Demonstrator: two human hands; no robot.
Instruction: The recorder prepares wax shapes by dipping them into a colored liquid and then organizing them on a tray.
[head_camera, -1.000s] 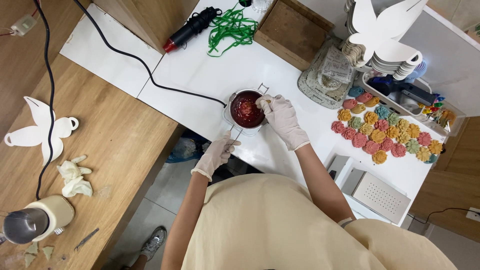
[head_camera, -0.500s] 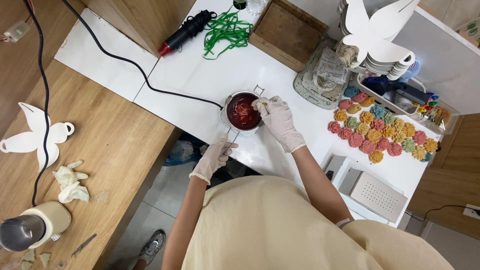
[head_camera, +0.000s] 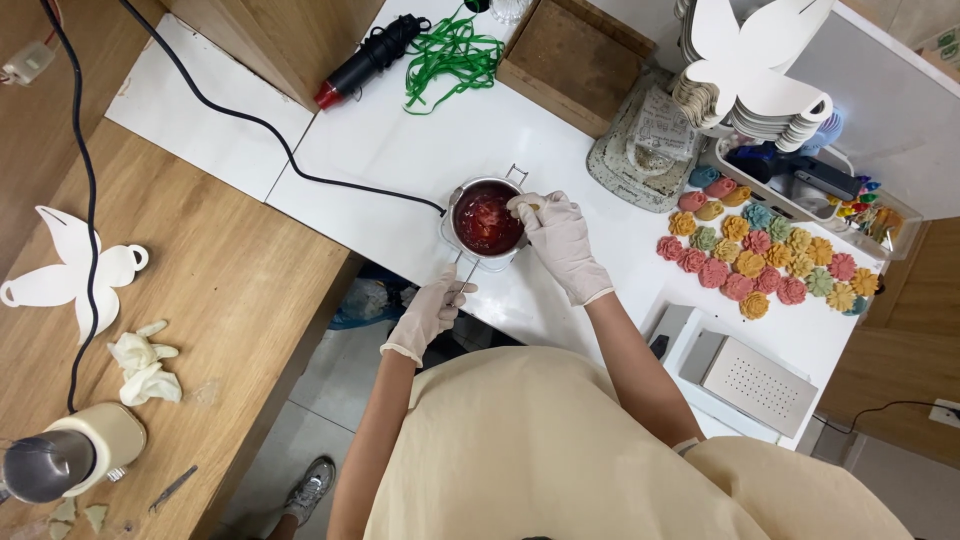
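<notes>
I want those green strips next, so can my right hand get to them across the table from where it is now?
Probably yes. The right hand is at the rim of the small pot of red liquid, and the white tabletop between it and the green strips looks bare. It would mean a forward stretch.

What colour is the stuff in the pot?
Red, glossy, in the small metal pot; head view shows it.

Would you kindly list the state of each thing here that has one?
Pot: upright, holds red liquid.
Left hand: gloved, grips the pot's handle.
Right hand: gloved, at the pot's rim, holding a small stick.
Heat gun: lying on its side.
Spare gloves: crumpled.
</notes>
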